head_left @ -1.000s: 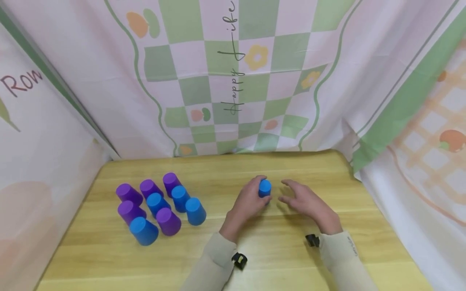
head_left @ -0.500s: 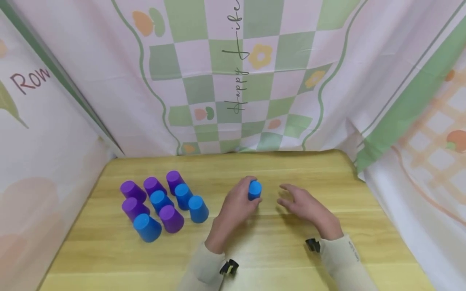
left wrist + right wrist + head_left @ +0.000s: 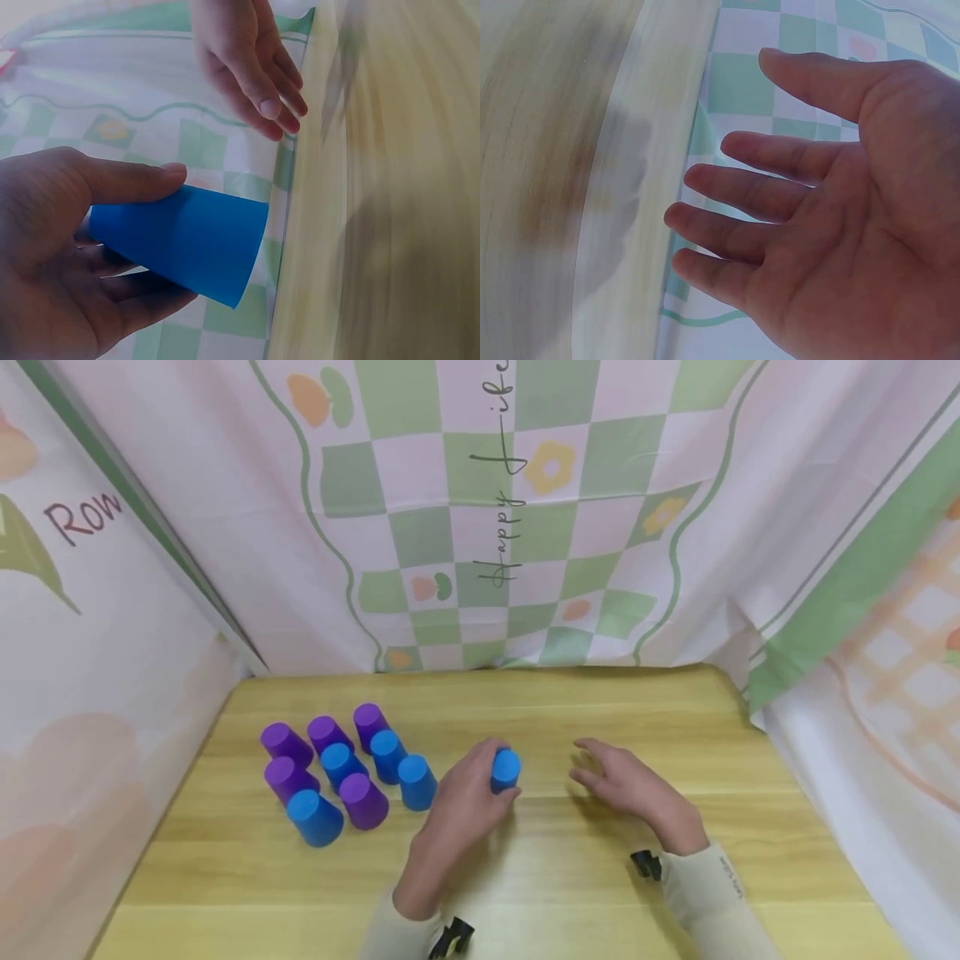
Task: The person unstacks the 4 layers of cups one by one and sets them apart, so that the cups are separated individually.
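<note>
My left hand (image 3: 468, 797) grips a blue cup (image 3: 506, 770), thumb on one side and fingers round the other. In the left wrist view the same blue cup (image 3: 187, 244) has its wide rim facing the wooden table, with a strip of background showing between them. My right hand (image 3: 633, 789) hovers to the right of the cup, holding nothing; its fingers (image 3: 742, 191) are spread and relaxed in the right wrist view. Left of my left hand stand several upside-down cups, among them a blue cup (image 3: 417, 783) nearest to it and a purple cup (image 3: 364, 802).
The cup group covers the left part of the wooden table (image 3: 600, 893), with a blue cup (image 3: 316, 818) at its front and a purple cup (image 3: 370, 727) at its back. A checked curtain (image 3: 487, 535) hangs along the table's back edge, and cloth walls flank both sides.
My left hand has carried the blue cup leftward and slightly nearer, towards the group of cups. The right hand has stayed almost in place. The head view has shifted a little left.
</note>
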The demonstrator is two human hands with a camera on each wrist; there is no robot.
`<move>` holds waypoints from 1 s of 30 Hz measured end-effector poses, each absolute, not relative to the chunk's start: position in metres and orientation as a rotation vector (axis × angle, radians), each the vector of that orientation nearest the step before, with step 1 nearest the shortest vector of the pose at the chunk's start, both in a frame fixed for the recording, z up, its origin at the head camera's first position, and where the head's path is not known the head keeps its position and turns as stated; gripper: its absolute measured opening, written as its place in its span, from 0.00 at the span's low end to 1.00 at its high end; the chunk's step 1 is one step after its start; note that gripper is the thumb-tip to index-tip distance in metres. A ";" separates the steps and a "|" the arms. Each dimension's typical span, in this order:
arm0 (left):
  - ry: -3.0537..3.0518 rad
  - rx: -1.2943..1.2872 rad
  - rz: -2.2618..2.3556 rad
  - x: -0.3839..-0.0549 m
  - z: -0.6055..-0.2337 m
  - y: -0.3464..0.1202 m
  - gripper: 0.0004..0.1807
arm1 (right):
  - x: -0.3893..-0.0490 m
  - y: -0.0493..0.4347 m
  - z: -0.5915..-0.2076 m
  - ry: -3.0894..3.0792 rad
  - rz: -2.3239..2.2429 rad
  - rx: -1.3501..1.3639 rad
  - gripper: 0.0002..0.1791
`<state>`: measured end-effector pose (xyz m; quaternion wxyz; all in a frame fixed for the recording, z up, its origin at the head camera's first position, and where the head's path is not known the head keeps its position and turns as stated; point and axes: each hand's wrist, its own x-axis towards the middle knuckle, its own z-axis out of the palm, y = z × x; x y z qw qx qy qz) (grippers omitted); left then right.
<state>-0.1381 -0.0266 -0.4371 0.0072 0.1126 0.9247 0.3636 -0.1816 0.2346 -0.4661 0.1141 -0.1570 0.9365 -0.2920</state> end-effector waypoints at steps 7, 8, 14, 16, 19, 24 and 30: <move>2.874 0.334 1.197 -0.125 -0.440 -0.047 0.26 | -0.180 0.235 -0.466 2.721 -0.868 -0.442 0.34; 2.876 0.328 1.200 -0.123 -0.441 -0.051 0.26 | -0.180 0.235 -0.466 2.720 -0.865 -0.443 0.34; 2.890 0.253 1.172 -0.117 -0.439 -0.070 0.28 | -0.181 0.234 -0.462 2.730 -0.854 -0.431 0.34; 2.888 0.240 1.164 -0.115 -0.439 -0.076 0.28 | -0.181 0.233 -0.461 2.733 -0.852 -0.436 0.34; 2.880 0.204 1.162 -0.111 -0.442 -0.086 0.29 | -0.180 0.232 -0.458 2.728 -0.866 -0.447 0.34; 2.872 0.108 1.135 -0.105 -0.447 -0.100 0.26 | -0.176 0.227 -0.453 2.720 -0.868 -0.459 0.35; 2.850 0.030 1.091 -0.098 -0.450 -0.113 0.24 | -0.173 0.223 -0.449 2.734 -0.831 -0.465 0.35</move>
